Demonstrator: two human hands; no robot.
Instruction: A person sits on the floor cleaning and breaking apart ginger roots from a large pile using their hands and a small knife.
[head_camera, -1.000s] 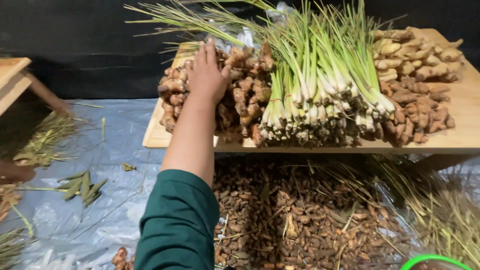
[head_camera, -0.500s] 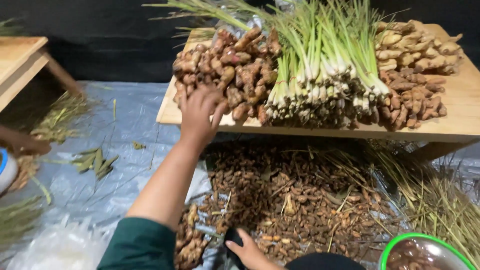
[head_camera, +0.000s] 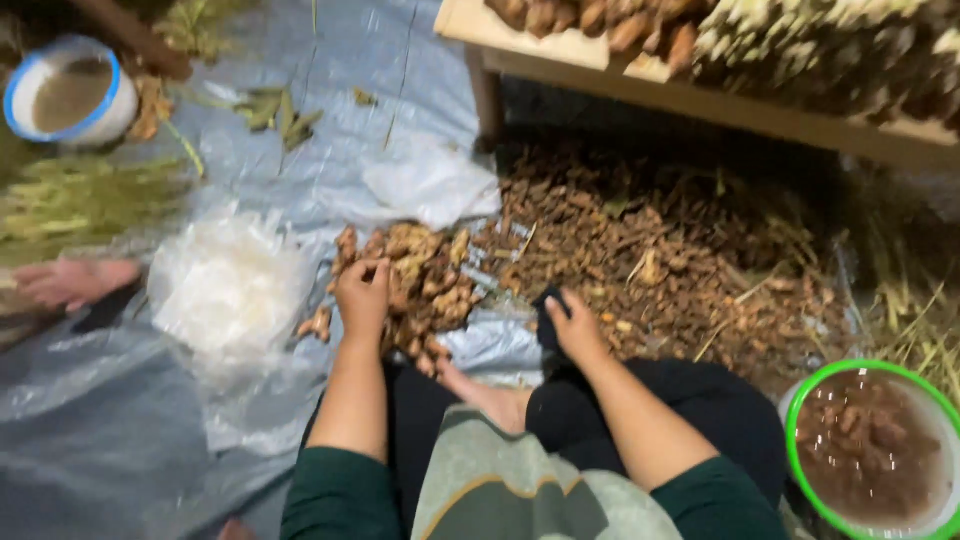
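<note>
Ginger roots (head_camera: 425, 280) lie heaped on the grey plastic sheet (head_camera: 330, 170), the heap's long axis running away from the person toward the wooden bench (head_camera: 700, 100). Left hand (head_camera: 363, 295) rests on them, fingers curled around a root. Right hand (head_camera: 575, 325) grips a dark object (head_camera: 548, 305), fingers closed.

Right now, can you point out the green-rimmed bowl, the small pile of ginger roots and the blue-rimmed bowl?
green-rimmed bowl (head_camera: 800, 400): head view, on its left rim.
pile of ginger roots (head_camera: 430, 275): head view, middle of the heap.
blue-rimmed bowl (head_camera: 112, 82): head view, on its right rim.
</note>
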